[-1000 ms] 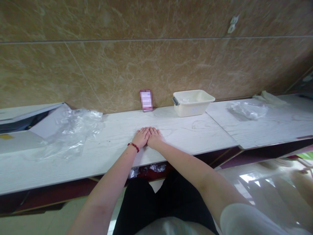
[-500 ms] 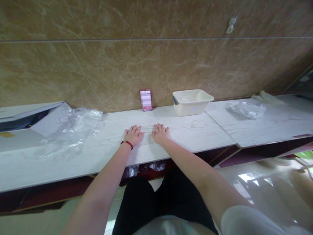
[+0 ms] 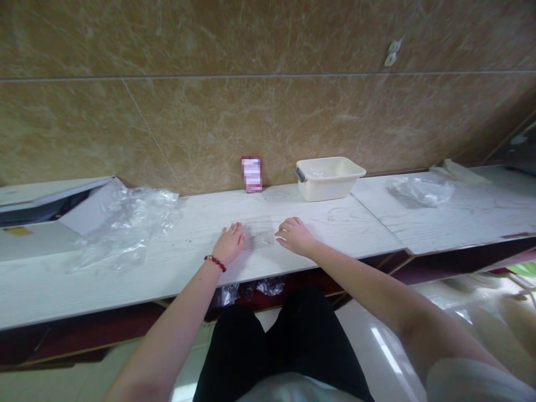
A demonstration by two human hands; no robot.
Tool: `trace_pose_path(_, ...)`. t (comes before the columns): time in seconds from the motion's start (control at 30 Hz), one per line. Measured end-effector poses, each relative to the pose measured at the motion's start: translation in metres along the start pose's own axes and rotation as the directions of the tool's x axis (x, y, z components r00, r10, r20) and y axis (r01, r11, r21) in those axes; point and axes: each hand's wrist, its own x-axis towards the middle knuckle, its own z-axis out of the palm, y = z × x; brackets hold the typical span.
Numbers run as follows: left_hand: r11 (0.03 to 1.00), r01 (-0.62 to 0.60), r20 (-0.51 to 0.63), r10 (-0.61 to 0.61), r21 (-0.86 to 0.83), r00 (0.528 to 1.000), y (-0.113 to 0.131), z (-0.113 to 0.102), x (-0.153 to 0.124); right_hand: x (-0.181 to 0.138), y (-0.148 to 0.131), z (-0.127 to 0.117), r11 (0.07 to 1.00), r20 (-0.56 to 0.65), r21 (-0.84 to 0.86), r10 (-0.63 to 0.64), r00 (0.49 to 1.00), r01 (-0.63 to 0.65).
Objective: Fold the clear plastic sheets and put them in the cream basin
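Observation:
A thin transparent plastic piece point(image 3: 259, 230), perhaps a flat bag, lies on the white wood-grain counter point(image 3: 201, 218) between my hands. My left hand point(image 3: 229, 244), with a red bead bracelet at the wrist, rests at its left edge, fingers stretched out. On the other side, my right hand point(image 3: 295, 235) is beside the right edge with its fingers bent and a little apart. Whether those fingertips touch the plastic I cannot make out. Behind the hands a cream plastic tub point(image 3: 329, 188) with a grey handle stands near the wall.
A pixelated upright card or phone point(image 3: 252, 175) leans on the marbled wall point(image 3: 218, 123). To the left are an open white box point(image 3: 37, 240) and crumpled clear plastic point(image 3: 129, 223). More clear plastic point(image 3: 422, 191) lies on the right. Below the counter runs an open shelf point(image 3: 268, 301).
My right hand has moved right and its fingers have bent up from lying flat. The left hand has turned, its fingers closer together. The clear plastic now shows between them.

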Motion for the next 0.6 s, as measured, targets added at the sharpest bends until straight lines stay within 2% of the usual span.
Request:
trace_pose_path(0.1,0.995,-0.093,0.04,0.092,0.021,0.995,0.02,0.003,-0.008,-0.003,-0.01,-0.005,0.987,0.047,-0.077,-0.138,0.989,0.141)
trace_pose_path(0.23,0.988,-0.153,0.03,0.152,0.024,0.988,0.036,0.008,-0.014,0.001,-0.016,-0.003,0.954,0.087,-0.15,-0.247,0.965,0.258)
trace_pose_path(0.4,0.989,-0.147,0.057,0.146,0.016,0.988,0.045,0.013,-0.018,0.006,-0.017,-0.001,0.936,0.106,-0.182,-0.286,0.952,0.301)
trace_pose_path(0.6,0.99,-0.143,0.044,0.143,0.009,0.989,0.045,0.016,-0.018,0.01,-0.018,-0.001,0.928,0.102,-0.187,-0.308,0.946,0.322)
